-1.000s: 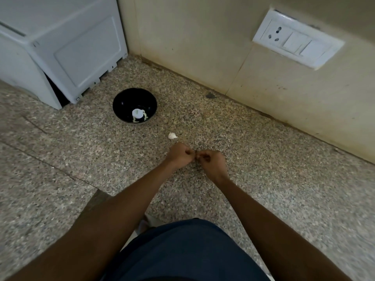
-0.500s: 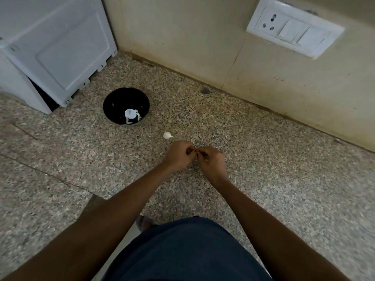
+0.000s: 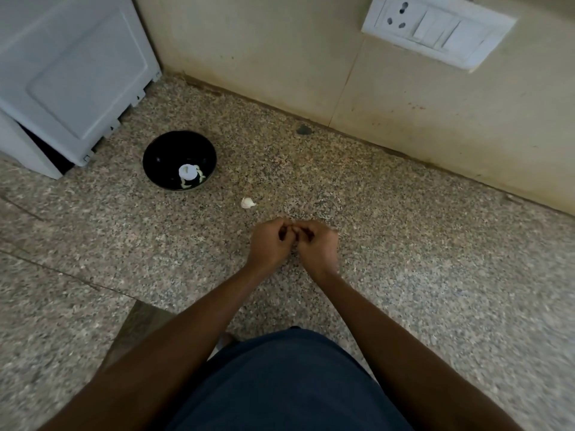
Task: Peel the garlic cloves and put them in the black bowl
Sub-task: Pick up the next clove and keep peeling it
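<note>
Far left: white appliance [image 3: 71, 79] standing on the speckled granite counter [image 3: 420, 275], against the beige wall [image 3: 280, 57].

Just right of it and nearer, black bowl [image 3: 179, 160] sits upright on the counter. Pale garlic pieces [image 3: 189, 175] lie in its bottom, toward the near-right side (the bright round spot there looks like a glare or a piece, can't tell which).

Right of the bowl and slightly nearer: one white garlic clove [image 3: 248, 202] alone on the counter, apart from the bowl, just beyond the hands.

Centre: left hand [image 3: 270, 242] and right hand [image 3: 317, 242] meet knuckle to knuckle above the counter, fingers of both curled tight inward, fingertips pressed together at the join. Whatever they pinch is hidden between the fingers, so can't tell what's held, or whether it's a clove at all.

Both forearms run in from the near edge, over a dark blue garment [image 3: 286, 384].

Far right, on the wall: white socket and switch plate [image 3: 435, 29].
</note>
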